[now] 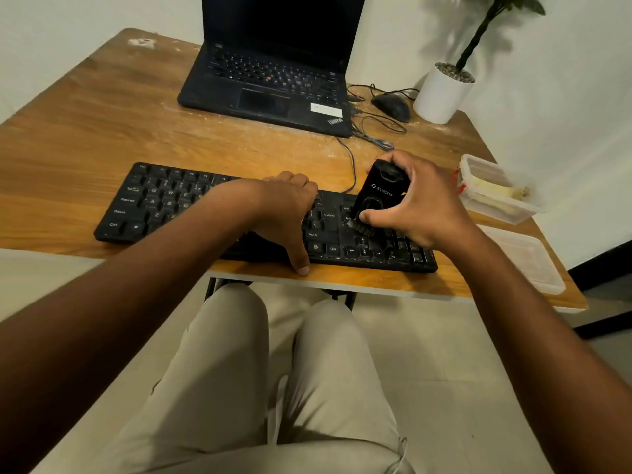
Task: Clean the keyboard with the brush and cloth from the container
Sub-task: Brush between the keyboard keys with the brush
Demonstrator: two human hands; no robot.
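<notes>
Head view, looking down over the desk [102,131]: the right hand [424,203] has its fingers and thumb wrapped round the black brush [381,191], bristles down on the keys at the right end of the keyboard [157,203], around the block between Enter and the arrow keys. So the brushing is under way, and it sits on the right-hand side of the board. The left hand [287,210] lies across the middle of the keyboard, fingers draped over the far edge and thumb reaching past the near edge onto the desk, bracing the board rather than gripping anything.

Over to the right, the clear container [492,196] stands open near the desk edge with a pale, yellowish cloth [492,189] lying inside it, and its lid [526,258] rests just in front. By that showing the wiping stage has not begun. How much of the left half has been brushed cannot be told from here; the keys look much the same across. Left to do, by this reckoning: finish the brush pass, then take up the cloth.
</notes>
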